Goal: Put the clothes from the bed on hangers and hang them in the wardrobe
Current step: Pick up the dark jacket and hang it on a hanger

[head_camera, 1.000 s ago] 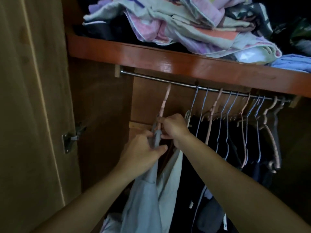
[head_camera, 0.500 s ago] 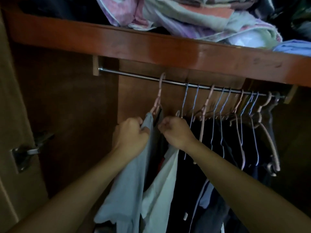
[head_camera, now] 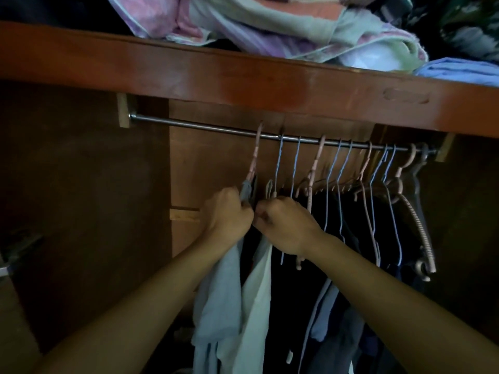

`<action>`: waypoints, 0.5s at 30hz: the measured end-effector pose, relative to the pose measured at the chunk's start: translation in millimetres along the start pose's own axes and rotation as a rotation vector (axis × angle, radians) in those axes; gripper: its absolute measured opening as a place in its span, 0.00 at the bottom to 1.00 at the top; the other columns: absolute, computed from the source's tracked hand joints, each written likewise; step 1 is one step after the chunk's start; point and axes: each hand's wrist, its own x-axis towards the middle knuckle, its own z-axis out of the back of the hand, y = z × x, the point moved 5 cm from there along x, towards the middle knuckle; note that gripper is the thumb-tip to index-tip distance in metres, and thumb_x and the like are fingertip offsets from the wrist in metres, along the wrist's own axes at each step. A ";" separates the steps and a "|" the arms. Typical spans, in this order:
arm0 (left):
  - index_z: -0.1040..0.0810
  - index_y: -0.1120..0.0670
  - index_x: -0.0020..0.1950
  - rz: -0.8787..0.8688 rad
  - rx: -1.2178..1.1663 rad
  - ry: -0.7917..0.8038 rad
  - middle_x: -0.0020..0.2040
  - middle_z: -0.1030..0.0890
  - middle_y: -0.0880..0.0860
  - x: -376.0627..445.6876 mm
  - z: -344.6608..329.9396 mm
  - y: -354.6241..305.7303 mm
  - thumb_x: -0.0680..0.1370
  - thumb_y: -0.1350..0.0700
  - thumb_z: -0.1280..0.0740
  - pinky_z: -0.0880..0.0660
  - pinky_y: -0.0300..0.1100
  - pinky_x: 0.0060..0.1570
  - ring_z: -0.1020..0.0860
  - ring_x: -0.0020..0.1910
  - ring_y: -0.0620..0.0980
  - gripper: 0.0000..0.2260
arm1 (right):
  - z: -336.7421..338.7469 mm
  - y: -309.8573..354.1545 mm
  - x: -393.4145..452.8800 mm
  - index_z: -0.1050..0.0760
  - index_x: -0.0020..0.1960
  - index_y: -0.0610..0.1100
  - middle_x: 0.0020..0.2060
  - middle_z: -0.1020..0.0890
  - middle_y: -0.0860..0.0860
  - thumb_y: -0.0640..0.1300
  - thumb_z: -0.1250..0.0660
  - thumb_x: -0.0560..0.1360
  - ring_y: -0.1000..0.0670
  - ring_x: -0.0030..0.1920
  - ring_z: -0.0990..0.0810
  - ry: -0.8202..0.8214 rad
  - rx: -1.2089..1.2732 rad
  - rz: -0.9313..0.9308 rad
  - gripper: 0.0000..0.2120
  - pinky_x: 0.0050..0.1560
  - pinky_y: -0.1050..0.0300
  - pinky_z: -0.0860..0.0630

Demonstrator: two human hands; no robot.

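Note:
A pink hanger (head_camera: 256,155) hooks over the metal rail (head_camera: 205,126) inside the wardrobe, leftmost of the row. From it hangs a light grey garment (head_camera: 221,292), with a white garment (head_camera: 259,298) just to its right. My left hand (head_camera: 229,214) grips the grey cloth at its top, right under the hanger. My right hand (head_camera: 286,225) is curled beside it, fingers pinching cloth at the same spot; what exactly it holds is hidden.
Several blue and pink hangers (head_camera: 351,171) with dark clothes fill the rail's right part. The rail's left stretch is bare. A wooden shelf (head_camera: 243,74) above carries piled folded cloth (head_camera: 270,25). A metal door fitting (head_camera: 16,255) shows at far left.
The view has shifted left and closer to the rail. My hands have come together at the top of the grey garment, the right hand moving left toward the left hand.

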 end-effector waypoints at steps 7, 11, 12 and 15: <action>0.27 0.55 0.42 -0.013 0.001 -0.002 0.33 0.30 0.48 -9.4 -11.9 7.9 0.76 0.57 0.36 0.42 0.40 0.27 0.29 0.32 0.50 0.04 | 0.3 -2.7 -5.6 0.21 0.47 0.44 0.45 0.19 0.44 0.43 0.37 0.79 0.42 0.49 0.21 0.024 0.033 0.018 0.07 0.45 0.50 0.24; 0.28 0.52 0.42 -0.006 -0.015 0.060 0.31 0.31 0.45 -14.2 -9.4 12.6 0.76 0.58 0.35 0.43 0.33 0.21 0.32 0.28 0.40 0.04 | 11.0 0.0 -14.1 0.19 0.47 0.42 0.47 0.19 0.47 0.42 0.33 0.77 0.45 0.53 0.23 -0.029 0.056 0.017 0.05 0.52 0.51 0.25; 0.27 0.53 0.42 -0.011 -0.027 0.091 0.31 0.30 0.45 -14.5 -7.3 12.8 0.76 0.57 0.35 0.39 0.34 0.20 0.29 0.29 0.42 0.04 | 14.3 0.5 -17.7 0.20 0.48 0.42 0.48 0.19 0.47 0.42 0.33 0.77 0.45 0.53 0.22 -0.033 0.080 0.000 0.04 0.52 0.50 0.24; 0.26 0.50 0.45 -0.021 -0.012 0.174 0.32 0.27 0.45 -16.3 5.6 13.3 0.77 0.52 0.33 0.35 0.32 0.20 0.26 0.30 0.42 0.03 | 24.0 0.8 -32.2 0.21 0.52 0.45 0.52 0.21 0.50 0.45 0.32 0.78 0.48 0.53 0.22 -0.046 0.097 -0.057 0.05 0.49 0.53 0.25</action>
